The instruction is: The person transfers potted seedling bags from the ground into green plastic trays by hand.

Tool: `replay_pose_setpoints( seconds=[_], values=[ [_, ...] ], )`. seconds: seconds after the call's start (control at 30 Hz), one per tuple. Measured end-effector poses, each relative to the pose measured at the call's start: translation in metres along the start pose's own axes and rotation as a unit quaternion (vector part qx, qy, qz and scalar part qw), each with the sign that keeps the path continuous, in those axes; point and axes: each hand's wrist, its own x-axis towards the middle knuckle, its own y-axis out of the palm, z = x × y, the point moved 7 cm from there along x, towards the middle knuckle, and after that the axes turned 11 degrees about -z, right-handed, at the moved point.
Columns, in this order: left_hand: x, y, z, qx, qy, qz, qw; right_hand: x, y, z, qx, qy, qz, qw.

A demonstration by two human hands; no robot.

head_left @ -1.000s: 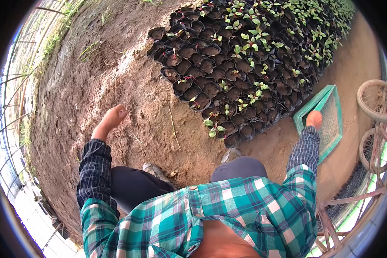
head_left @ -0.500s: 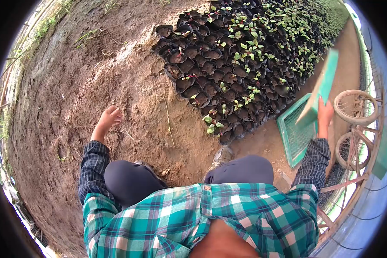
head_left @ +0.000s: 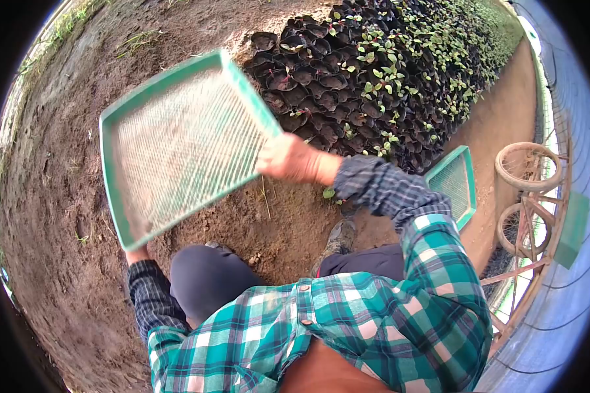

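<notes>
A green mesh-bottomed tray (head_left: 183,141) is tilted in the air over the soil at the left. My right hand (head_left: 292,159) grips its right edge, with the fingers wrapped round the rim. Behind the tray's lower left corner is my left hand (head_left: 136,254); its fingers are hidden by the tray. On the brown ground at the right lies a second green mesh tray (head_left: 453,183), partly behind my right sleeve.
Black seedling bags (head_left: 321,85) filled with soil, many with small green plants (head_left: 393,72), stand packed at the top. A rusty wheeled frame (head_left: 528,229) is at the right. My knees and shoes are below.
My right hand has lifted the upper green tray off the stack and swung it left across my front to my left hand. The other tray stays on the ground.
</notes>
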Motion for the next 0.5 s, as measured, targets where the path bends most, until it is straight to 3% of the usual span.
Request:
replay_pose_setpoints(
  seconds=[0.03, 0.07, 0.1, 0.17, 0.27, 0.37, 0.43, 0.5],
  values=[
    [-0.020, -0.012, -0.005, 0.017, 0.019, -0.025, 0.999, -0.011, 0.029, 0.017, 0.035, 0.006, 0.013, 0.999],
    [-0.012, -0.041, 0.017, -0.066, -0.124, 0.024, 0.990, -0.029, 0.059, 0.036, 0.071, -0.012, 0.032, 0.997],
    [0.012, -0.098, 0.032, 0.060, -0.081, -0.039, 0.994, -0.045, 0.080, 0.052, 0.092, -0.011, 0.084, 0.992],
    [0.007, -0.122, 0.060, 0.158, -0.028, -0.109, 0.981, -0.085, 0.114, 0.068, 0.069, 0.026, 0.205, 0.976],
    [0.027, -0.144, 0.098, 0.255, -0.080, -0.131, 0.955, -0.097, 0.095, 0.063, 0.173, 0.077, 0.235, 0.953],
    [0.041, -0.151, 0.113, 0.241, -0.076, -0.174, 0.952, -0.101, 0.074, 0.022, 0.132, 0.156, 0.123, 0.971],
    [0.042, -0.152, 0.115, 0.240, -0.074, -0.178, 0.952, -0.109, 0.062, -0.021, 0.086, 0.274, 0.076, 0.955],
    [0.042, -0.150, 0.112, 0.217, -0.078, -0.151, 0.961, -0.132, 0.050, -0.070, 0.074, 0.479, 0.000, 0.874]
  ],
)
